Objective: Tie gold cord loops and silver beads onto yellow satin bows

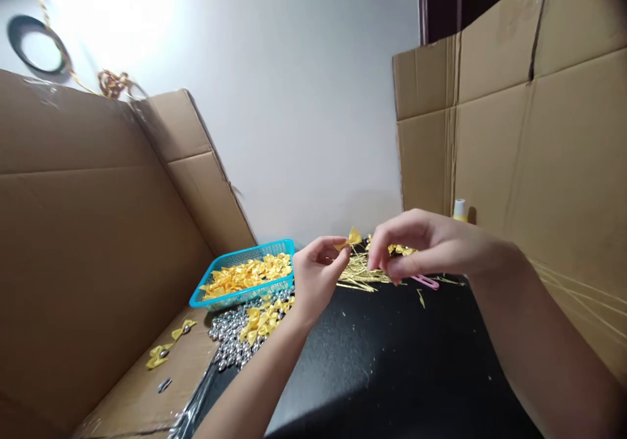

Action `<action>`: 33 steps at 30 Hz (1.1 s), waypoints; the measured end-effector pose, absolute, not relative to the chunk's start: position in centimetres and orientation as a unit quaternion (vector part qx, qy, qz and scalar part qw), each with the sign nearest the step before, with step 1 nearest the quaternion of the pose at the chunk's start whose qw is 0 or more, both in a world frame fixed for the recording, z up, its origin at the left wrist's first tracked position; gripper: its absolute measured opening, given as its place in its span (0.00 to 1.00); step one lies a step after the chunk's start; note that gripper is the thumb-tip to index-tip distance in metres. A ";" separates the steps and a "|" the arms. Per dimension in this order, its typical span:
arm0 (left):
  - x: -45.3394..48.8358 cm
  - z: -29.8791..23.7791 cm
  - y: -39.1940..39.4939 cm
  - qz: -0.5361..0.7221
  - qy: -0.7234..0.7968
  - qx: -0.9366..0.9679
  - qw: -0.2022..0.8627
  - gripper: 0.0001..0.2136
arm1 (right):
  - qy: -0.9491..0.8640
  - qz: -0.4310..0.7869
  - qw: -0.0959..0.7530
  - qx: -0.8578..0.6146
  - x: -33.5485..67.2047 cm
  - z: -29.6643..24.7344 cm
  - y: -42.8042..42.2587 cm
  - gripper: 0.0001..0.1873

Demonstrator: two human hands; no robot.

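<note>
My left hand (318,262) pinches a small yellow ribbon bow (353,236) between thumb and fingertips, above the far part of the black tabletop. Just right of it hovers my right hand (416,246), wrist bent, fingers loosely curved downward and slightly blurred; nothing shows between them. Beneath and between the hands lies a heap of thin gold ties (360,274). More yellow bows (401,250) are partly hidden behind my right hand.
A blue basket (198,295) of yellow bows stands left, beside silver beads (230,334) and loose bows (262,321). A pink clip-like item (426,282) lies near my right hand. Behind it is a white-capped bottle (459,208). Cardboard walls (539,164) enclose the black table (382,360).
</note>
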State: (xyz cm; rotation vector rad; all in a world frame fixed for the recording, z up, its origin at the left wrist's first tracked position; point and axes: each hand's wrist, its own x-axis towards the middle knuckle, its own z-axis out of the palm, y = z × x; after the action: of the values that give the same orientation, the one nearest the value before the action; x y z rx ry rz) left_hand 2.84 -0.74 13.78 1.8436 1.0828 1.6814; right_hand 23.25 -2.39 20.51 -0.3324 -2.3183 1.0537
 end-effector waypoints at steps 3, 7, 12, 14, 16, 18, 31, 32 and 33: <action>3.1 15.0 -1.7 0.648 0.354 0.667 0.101 0.08 | -0.899 0.329 0.261 -0.126 24.1 20.6 -3.5 0.09; 2.8 15.4 -3.2 0.661 0.318 0.679 -0.032 0.10 | -0.868 0.191 0.397 -0.229 23.8 20.3 -4.3 0.06; 2.4 15.1 -4.6 0.641 0.272 0.707 -0.126 0.13 | -0.837 0.068 0.496 -0.219 20.9 19.5 -4.5 0.05; 2.3 15.2 -4.9 0.633 0.259 0.716 -0.139 0.14 | -0.840 0.026 0.503 -0.201 19.8 19.1 -4.6 0.02; 2.2 15.3 -5.1 0.633 0.259 0.717 -0.137 0.13 | -0.831 -0.011 0.520 -0.197 19.1 18.8 -4.6 0.02; 2.0 15.6 -5.2 0.636 0.265 0.715 -0.120 0.13 | -0.824 -0.028 0.528 -0.201 18.9 18.6 -4.7 0.04; 1.1 17.0 -7.2 0.646 0.267 0.658 0.280 0.03 | -0.802 0.024 0.555 -0.218 19.7 19.5 -6.5 0.04; 1.1 17.1 -7.3 0.643 0.264 0.647 0.312 0.03 | -0.804 0.023 0.554 -0.215 19.7 19.5 -6.7 0.04; 1.1 17.2 -7.4 0.640 0.260 0.638 0.340 0.04 | -0.807 0.023 0.552 -0.210 19.8 19.5 -6.9 0.04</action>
State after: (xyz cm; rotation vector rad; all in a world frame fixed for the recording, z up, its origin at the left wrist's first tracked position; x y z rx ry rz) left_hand 1.08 -7.42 17.17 1.6615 0.6778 1.6660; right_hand 19.82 -6.88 19.53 -0.4965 -1.9086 0.0548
